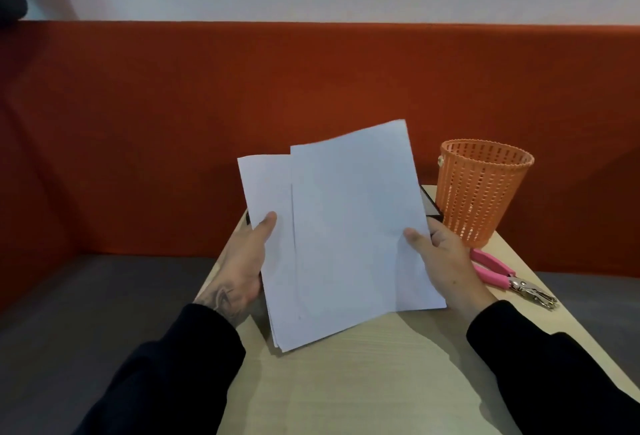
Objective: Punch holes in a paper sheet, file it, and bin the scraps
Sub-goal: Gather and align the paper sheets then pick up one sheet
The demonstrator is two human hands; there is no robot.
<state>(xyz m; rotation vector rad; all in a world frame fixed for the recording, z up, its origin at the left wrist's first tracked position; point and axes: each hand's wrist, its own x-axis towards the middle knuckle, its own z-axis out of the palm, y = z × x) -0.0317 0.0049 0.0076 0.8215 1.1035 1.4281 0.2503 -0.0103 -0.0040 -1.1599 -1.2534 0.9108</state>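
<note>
Step in hand: a single sheet appears to be separated from a thin stack of white paper sheets (332, 233); no punching is judged to be done yet.
Paper: the stack is held tilted above the middle of the pale wood-grain desk (363, 382), the front sheet shifted right of those behind it.
Left hand (239, 271): its fingers are closed on the stack's left edge, thumb on the front face.
Right hand (443, 261): its fingers are clamped on the right edge of the front sheet, thumb on top.
Punch: the pink-handled metal plier-type hole punch (509, 275) is left lying at the desk's right edge, untouched.
Bin: the small orange perforated plastic basket (481, 192) is stood at the far right corner of the desk.
File: a dark flat object (431, 207) is seen behind the paper at the far edge; whether it is the file cannot be told.
Next move: one sheet would need to be drawn free, the rest set down, and the right hand released to reach for the punch.
</note>
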